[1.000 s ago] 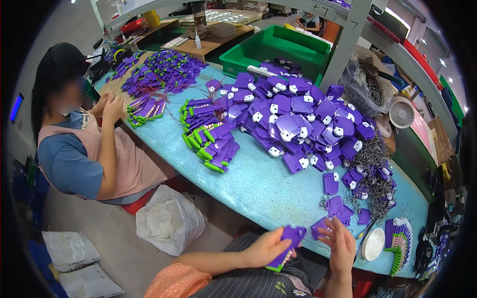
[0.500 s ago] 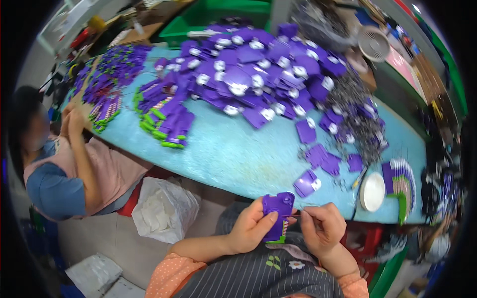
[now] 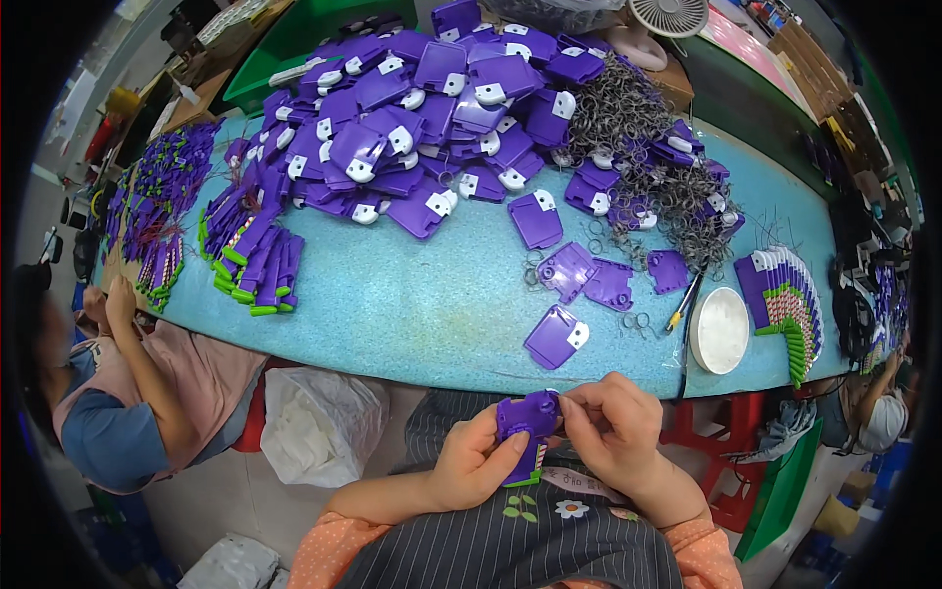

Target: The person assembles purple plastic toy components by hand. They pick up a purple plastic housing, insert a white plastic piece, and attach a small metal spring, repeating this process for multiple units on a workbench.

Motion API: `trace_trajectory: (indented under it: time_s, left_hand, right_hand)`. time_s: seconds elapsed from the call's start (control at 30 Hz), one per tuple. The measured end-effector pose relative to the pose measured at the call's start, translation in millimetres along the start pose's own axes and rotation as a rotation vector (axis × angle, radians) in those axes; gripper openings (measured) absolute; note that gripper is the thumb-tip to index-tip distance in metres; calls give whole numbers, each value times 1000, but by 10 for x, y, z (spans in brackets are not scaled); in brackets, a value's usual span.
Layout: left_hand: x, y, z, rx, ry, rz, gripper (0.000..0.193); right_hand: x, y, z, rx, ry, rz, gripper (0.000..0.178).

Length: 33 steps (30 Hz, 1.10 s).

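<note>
My left hand point(image 3: 469, 459) holds a flat purple plastic casing point(image 3: 528, 414) with a green lower end and a striped side, above my apron. At the casing's upper right corner, my right hand point(image 3: 618, 424) is closed in a pinch; what lies between its fingertips is hidden. Just beyond my hands, a purple plate with a white corner point(image 3: 556, 337) lies on the blue table point(image 3: 432, 329). Several loose purple plates point(image 3: 567, 272) and a few thin metal rings are scattered behind it.
A big heap of purple-and-white plates point(image 3: 422, 108) adjoins a pile of metal rings point(image 3: 628, 113). To the right are a yellow-tipped tool point(image 3: 679, 312), a white bowl point(image 3: 719, 332) and fanned-out purple-green pieces point(image 3: 793, 299). A co-worker point(image 3: 147, 393) sits left, near a white bag point(image 3: 319, 422).
My right hand has moved up along the casing to its top corner. The thin dark strand seen between fingers and casing no longer shows. The whole view has shifted, bringing the table lower.
</note>
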<state>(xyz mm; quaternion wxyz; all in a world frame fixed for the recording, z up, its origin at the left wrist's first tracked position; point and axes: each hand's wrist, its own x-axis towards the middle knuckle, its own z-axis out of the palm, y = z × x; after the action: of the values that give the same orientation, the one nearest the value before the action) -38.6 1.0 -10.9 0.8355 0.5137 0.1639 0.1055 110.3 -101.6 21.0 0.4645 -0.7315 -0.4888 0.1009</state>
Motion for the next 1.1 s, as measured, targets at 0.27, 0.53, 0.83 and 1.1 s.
trace_trajectory:
  time_s: [0.27, 0.53, 0.83, 1.1]
  left_hand:
    - [21, -75, -46, 145, -40, 2, 31]
    - [45, 11, 5, 462, -7, 162, 31]
    - [0, 4, 80, 701, -23, 271, 33]
    - [134, 38, 16, 794, -353, 332, 36]
  right_hand:
    - [-41, 17, 27, -114, 50, 12, 12]
    - [-51, 20, 19, 16, 114, -36, 11]
    - [-203, 99, 50, -62, 197, -133, 13]
    - [49, 329, -157, 387, -178, 162, 8]
